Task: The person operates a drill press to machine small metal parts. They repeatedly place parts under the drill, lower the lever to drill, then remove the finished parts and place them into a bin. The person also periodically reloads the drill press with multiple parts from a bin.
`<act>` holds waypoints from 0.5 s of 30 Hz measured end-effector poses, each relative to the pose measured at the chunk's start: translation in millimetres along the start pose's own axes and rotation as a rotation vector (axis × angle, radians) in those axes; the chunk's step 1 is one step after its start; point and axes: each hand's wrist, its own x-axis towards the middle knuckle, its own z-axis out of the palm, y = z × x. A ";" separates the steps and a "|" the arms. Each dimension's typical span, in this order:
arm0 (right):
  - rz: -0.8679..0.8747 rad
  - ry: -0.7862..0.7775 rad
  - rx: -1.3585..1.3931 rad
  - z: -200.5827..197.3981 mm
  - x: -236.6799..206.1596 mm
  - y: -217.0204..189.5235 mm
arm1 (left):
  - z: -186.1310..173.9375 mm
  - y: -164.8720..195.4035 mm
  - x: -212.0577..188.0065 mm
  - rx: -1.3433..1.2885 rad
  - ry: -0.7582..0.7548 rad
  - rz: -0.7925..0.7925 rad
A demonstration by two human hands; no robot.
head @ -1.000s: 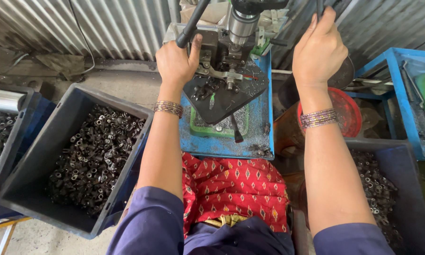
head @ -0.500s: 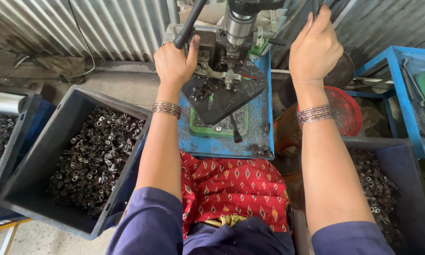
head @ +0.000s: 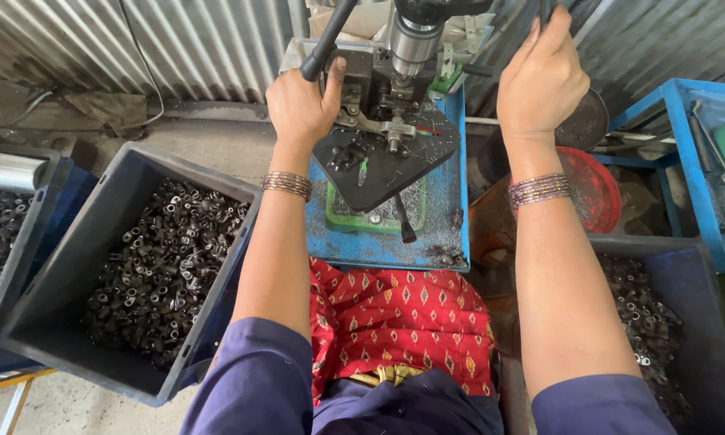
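A small drill press (head: 415, 36) stands on a blue bench (head: 451, 234) in front of me, its spindle above a black angled plate (head: 382, 173). My left hand (head: 302, 101) is closed around a black clamp lever (head: 326, 40) to the left of the spindle. My right hand (head: 539, 76) grips a dark feed handle (head: 546, 10) at the upper right. A few small dark metal parts (head: 346, 153) lie on the plate near the clamp. Both wrists wear bangles.
A dark grey bin (head: 64, 266) full of small black metal rings sits at my left, with another bin (head: 0, 234) beyond it. A third bin of parts (head: 684, 338) is at my right, beside a red bowl (head: 592, 189) and a blue tray (head: 692, 153). Corrugated metal wall behind.
Both hands have stayed on their handles and shifted slightly downward in view. The black plate and the parts on it look the same.
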 end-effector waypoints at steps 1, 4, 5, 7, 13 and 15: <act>0.000 -0.002 -0.003 0.4 0.0 0.0 | 0.0 -0.3 0.0 0.005 -0.006 -0.004; 0.000 -0.006 -0.008 1.1 -0.1 0.7 | 1.0 -0.6 -0.4 0.011 0.008 0.005; 0.002 -0.005 -0.006 1.7 -0.1 0.6 | 1.4 -0.9 -0.6 0.007 0.012 0.005; 0.005 -0.006 -0.003 2.6 -0.7 0.4 | 2.3 -1.4 -0.9 0.000 0.021 0.003; 0.000 0.007 -0.016 4.7 0.1 0.0 | 3.3 -2.1 -0.1 0.014 -0.010 -0.025; 0.000 0.010 -0.013 4.8 0.6 -0.8 | 3.2 -1.7 -0.5 -0.004 -0.020 -0.040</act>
